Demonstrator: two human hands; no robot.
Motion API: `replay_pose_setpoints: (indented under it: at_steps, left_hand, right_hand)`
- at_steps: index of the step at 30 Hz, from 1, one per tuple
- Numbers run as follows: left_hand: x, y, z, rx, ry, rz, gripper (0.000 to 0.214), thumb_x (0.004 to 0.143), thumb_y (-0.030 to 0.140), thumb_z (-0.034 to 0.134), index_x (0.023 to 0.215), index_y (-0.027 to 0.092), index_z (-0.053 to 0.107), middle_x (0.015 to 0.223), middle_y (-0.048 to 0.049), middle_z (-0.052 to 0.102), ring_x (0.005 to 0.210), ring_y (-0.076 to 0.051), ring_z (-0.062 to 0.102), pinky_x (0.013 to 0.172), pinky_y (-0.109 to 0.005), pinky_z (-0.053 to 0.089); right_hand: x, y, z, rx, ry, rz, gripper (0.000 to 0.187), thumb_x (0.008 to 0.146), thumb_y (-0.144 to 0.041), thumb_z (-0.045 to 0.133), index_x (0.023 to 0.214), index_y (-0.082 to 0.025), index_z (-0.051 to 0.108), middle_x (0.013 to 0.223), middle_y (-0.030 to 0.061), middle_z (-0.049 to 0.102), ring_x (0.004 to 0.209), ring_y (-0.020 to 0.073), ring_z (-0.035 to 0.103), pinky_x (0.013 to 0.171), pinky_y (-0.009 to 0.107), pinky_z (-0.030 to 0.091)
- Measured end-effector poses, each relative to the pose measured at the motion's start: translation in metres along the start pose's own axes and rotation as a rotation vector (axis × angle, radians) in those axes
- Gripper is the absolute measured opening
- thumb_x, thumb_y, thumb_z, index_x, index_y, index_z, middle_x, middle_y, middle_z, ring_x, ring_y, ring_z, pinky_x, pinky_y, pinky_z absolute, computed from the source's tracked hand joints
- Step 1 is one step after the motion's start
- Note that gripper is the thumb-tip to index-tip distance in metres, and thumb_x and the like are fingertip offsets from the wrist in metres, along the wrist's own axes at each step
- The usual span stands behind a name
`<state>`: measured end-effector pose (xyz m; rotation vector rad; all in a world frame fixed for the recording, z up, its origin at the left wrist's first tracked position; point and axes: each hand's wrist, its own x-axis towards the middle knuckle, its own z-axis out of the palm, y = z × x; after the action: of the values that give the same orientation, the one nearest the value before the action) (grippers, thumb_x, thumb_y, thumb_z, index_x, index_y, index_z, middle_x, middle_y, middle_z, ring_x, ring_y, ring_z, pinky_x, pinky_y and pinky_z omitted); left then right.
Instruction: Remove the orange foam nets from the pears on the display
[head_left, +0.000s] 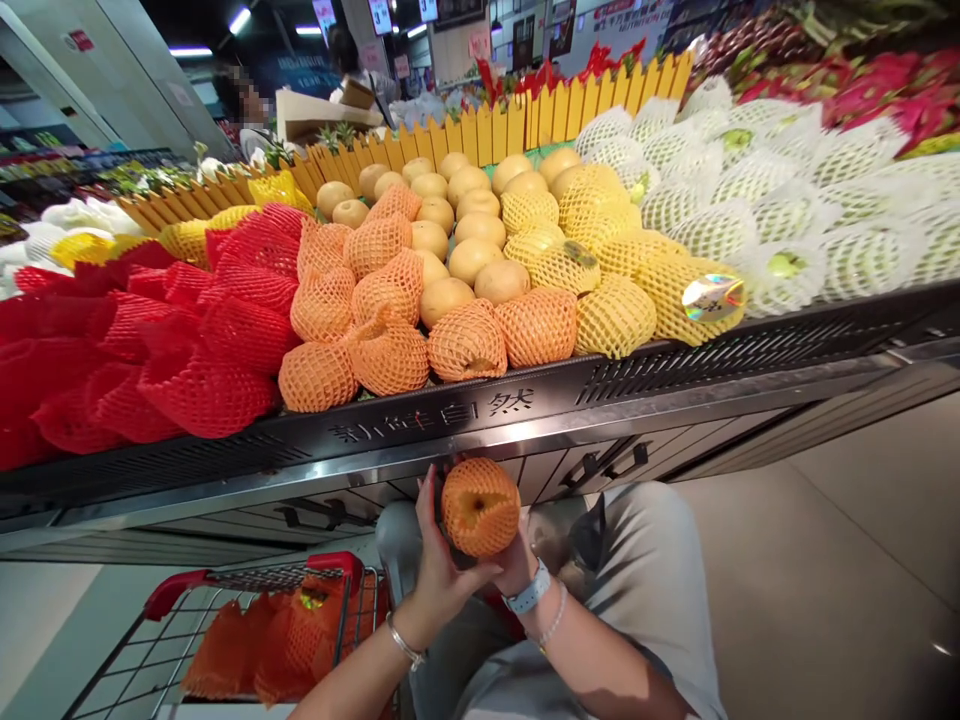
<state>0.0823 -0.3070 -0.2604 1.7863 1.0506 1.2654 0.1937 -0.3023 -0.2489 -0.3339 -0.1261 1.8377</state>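
Note:
Between my hands, in front of the display's edge, is a round pear in an orange foam net (481, 508); its dark stem end shows through the net's opening. My left hand (439, 570) wraps its left side and underside, thumb across below it. My right hand (516, 560) grips it from the lower right, with the fingers mostly hidden. Just beyond, several pears in orange nets (390, 350) line the display's front, with bare tan pears (474, 258) behind them.
Fruit in red nets (217, 360) lies left on the display; yellow-netted fruit (619, 315) and white-netted fruit (787, 265) lie right. A black ledge (555, 395) runs along the front. A wire cart (161, 655) holding orange netting (289, 640) stands at lower left. Two people are behind the yellow fence (517, 125).

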Motion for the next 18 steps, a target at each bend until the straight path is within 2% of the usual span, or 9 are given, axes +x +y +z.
replay_pose_setpoints:
  at_steps: [2,5,8,10,12,15,18]
  left_hand:
    - [0.005,0.007,-0.005,-0.007,0.017,0.037,0.105,0.069,0.053,0.072,0.149,0.028,0.009,0.158,-0.0145,0.01,0.145,-0.035,0.012,0.117,-0.055,0.015]
    - [0.016,0.019,-0.01,-0.074,0.016,0.067,0.094,0.074,0.053,0.067,0.148,0.031,0.015,0.153,-0.0136,0.025,0.142,-0.032,0.025,0.115,-0.052,0.025]
    - [0.021,0.024,-0.011,-0.1,-0.002,0.064,0.09,0.073,0.051,0.07,0.146,0.029,0.022,0.144,-0.0142,0.042,0.133,-0.031,0.042,0.11,-0.05,0.035]
    - [0.021,0.023,-0.008,-0.072,0.03,0.043,0.095,0.067,0.049,0.075,0.145,0.028,0.024,0.143,-0.0152,0.042,0.13,-0.033,0.045,0.108,-0.051,0.038]
    - [0.021,0.022,-0.004,-0.012,0.074,0.012,0.101,0.062,0.045,0.08,0.145,0.027,0.024,0.143,-0.0158,0.041,0.131,-0.034,0.044,0.107,-0.052,0.039]
    - [0.023,0.023,0.002,0.061,0.113,-0.027,0.102,0.058,0.041,0.083,0.143,0.026,0.028,0.137,-0.0142,0.048,0.129,-0.034,0.046,0.108,-0.054,0.037]
    - [0.028,0.023,0.007,0.115,0.176,-0.054,0.109,0.047,0.045,0.086,0.14,0.025,0.033,0.13,-0.0136,0.053,0.125,-0.038,0.049,0.109,-0.057,0.035]
  right_hand:
    - [-0.001,-0.005,0.008,-0.026,0.017,-0.035,0.04,0.073,-0.051,0.065,0.101,-0.024,0.07,0.107,0.0038,0.072,0.105,0.0217,0.064,0.098,0.037,0.046]
    - [0.0,-0.008,0.02,-0.012,-0.015,-0.038,0.036,0.075,-0.05,0.061,0.094,-0.021,0.072,0.105,0.0066,0.072,0.103,0.0241,0.065,0.097,0.039,0.047]
    - [0.0,-0.006,0.027,0.014,-0.046,0.002,0.043,0.063,-0.054,0.067,0.09,-0.021,0.073,0.107,0.0082,0.071,0.106,0.0254,0.063,0.1,0.04,0.045]
    - [0.0,-0.004,0.028,0.018,-0.037,0.008,0.051,0.055,-0.059,0.071,0.088,-0.021,0.072,0.106,0.0086,0.071,0.107,0.0264,0.062,0.101,0.04,0.044]
    - [-0.002,-0.005,0.029,0.015,-0.011,-0.018,0.055,0.052,-0.063,0.072,0.087,-0.021,0.072,0.104,0.0081,0.071,0.105,0.0265,0.063,0.101,0.039,0.044]
    - [-0.003,-0.012,0.036,0.01,0.042,-0.049,0.049,0.062,-0.06,0.069,0.088,-0.019,0.07,0.098,0.0047,0.072,0.101,0.0236,0.064,0.097,0.037,0.046]
    - [-0.003,-0.025,0.048,0.008,0.063,-0.042,0.043,0.073,-0.057,0.062,0.089,-0.018,0.069,0.09,0.0031,0.073,0.097,0.0226,0.065,0.09,0.037,0.049]
